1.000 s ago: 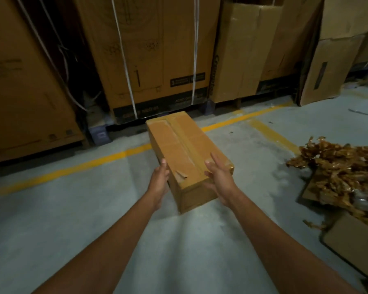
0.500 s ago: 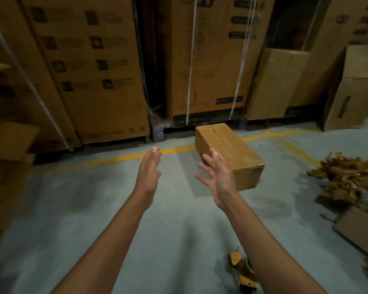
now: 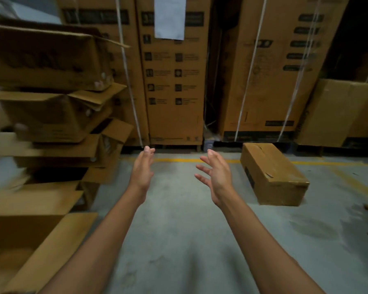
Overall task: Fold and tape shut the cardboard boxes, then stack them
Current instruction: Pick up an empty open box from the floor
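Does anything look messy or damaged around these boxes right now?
The pile of open boxes on the left sits crooked, flaps sticking out untaped. The closed box on the floor at right lies alone, unstacked, with small torn spots along its top.

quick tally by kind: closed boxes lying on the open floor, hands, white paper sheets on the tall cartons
closed brown cardboard box on the grey concrete floor: 1
bare hands, left hand and right hand, both empty: 2
white paper sheet on a tall printed carton: 1
total: 4
open-flap boxes stacked at left: too blurred to count
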A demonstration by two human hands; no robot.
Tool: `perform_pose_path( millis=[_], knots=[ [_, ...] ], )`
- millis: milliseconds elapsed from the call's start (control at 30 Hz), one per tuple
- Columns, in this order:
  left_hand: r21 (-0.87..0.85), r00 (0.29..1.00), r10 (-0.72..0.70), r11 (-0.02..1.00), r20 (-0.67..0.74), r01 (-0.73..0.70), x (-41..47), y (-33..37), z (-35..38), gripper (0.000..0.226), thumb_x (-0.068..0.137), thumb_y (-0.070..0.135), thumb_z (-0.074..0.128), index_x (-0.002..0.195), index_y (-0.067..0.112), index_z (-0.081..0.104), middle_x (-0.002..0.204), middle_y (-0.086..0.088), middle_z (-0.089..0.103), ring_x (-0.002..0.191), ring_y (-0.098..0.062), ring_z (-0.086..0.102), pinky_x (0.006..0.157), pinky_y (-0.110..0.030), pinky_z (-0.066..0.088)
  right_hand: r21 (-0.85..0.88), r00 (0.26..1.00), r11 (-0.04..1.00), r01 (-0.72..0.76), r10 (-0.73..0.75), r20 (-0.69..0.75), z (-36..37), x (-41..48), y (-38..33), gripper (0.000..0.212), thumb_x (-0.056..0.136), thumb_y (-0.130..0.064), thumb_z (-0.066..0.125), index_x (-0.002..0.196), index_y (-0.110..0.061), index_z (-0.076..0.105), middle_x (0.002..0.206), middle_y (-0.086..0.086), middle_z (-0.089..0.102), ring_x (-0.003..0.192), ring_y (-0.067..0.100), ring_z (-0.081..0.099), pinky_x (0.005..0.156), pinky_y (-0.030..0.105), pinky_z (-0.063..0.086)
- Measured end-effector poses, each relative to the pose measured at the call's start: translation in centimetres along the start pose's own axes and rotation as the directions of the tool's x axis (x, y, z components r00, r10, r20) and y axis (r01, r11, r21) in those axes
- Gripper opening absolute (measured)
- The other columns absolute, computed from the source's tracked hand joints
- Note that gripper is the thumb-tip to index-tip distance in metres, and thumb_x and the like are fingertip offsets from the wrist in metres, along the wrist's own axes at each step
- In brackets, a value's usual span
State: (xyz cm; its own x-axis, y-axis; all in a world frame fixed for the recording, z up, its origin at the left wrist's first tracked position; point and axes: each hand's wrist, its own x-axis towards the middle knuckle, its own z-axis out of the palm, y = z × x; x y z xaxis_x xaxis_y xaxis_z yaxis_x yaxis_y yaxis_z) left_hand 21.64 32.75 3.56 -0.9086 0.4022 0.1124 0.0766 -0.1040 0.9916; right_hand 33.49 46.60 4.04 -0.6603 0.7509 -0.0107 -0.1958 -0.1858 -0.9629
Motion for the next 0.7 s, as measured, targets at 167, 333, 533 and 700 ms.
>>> perform_pose_path(
  millis=[167,333,533,700],
  knots=[
    [-0.007,0.988,0.037,0.999,-0.152,-0.038,-3.2,2.1,-3.4,0.047,0.107,0.044,0.030,0.136,0.015,0.053,0.149,-0.007,0.046,0.140,-0.025,0.042,0.110,-0.046,0.035,-0.017,0.991,0.999,-0.033,0.035,0.127,1.6,-1.9,0.2,0.023,0.103,-0.027,0.054,0.125,-0.023,0.055,0.126,0.007,0.062,0.113,0.030,0.063,0.092,0.047,0.055],
    [0.020,0.952,0.071,0.998,-0.299,-0.068,-5.1,3.7,-7.4,0.040,0.106,0.047,0.032,0.121,0.021,0.058,0.140,-0.005,0.053,0.132,-0.024,0.049,0.109,-0.049,0.040,-0.053,0.960,0.997,-0.053,0.065,0.271,4.7,-3.1,0.4,0.027,0.102,-0.020,0.057,0.128,-0.019,0.054,0.130,0.010,0.060,0.114,0.031,0.062,0.092,0.047,0.054],
    [0.046,0.897,0.012,0.999,-0.441,0.009,-8.8,2.3,-14.2,0.044,0.104,0.053,0.033,0.122,0.020,0.058,0.127,0.001,0.056,0.125,-0.023,0.052,0.107,-0.048,0.043,-0.130,0.891,0.987,-0.098,0.145,0.430,10.0,-5.8,2.7,0.029,0.102,-0.021,0.056,0.131,-0.019,0.053,0.129,0.008,0.058,0.113,0.029,0.062,0.089,0.043,0.055],
    [0.058,0.823,-0.021,0.996,-0.568,0.065,-12.0,0.4,-19.9,0.051,0.105,0.051,0.031,0.127,0.014,0.059,0.134,-0.007,0.057,0.123,-0.025,0.053,0.106,-0.048,0.042,-0.152,0.838,0.978,-0.146,0.204,0.506,13.6,-8.9,5.9,0.027,0.105,-0.026,0.050,0.130,-0.019,0.053,0.126,0.007,0.059,0.108,0.027,0.062,0.087,0.042,0.055]
  ],
)
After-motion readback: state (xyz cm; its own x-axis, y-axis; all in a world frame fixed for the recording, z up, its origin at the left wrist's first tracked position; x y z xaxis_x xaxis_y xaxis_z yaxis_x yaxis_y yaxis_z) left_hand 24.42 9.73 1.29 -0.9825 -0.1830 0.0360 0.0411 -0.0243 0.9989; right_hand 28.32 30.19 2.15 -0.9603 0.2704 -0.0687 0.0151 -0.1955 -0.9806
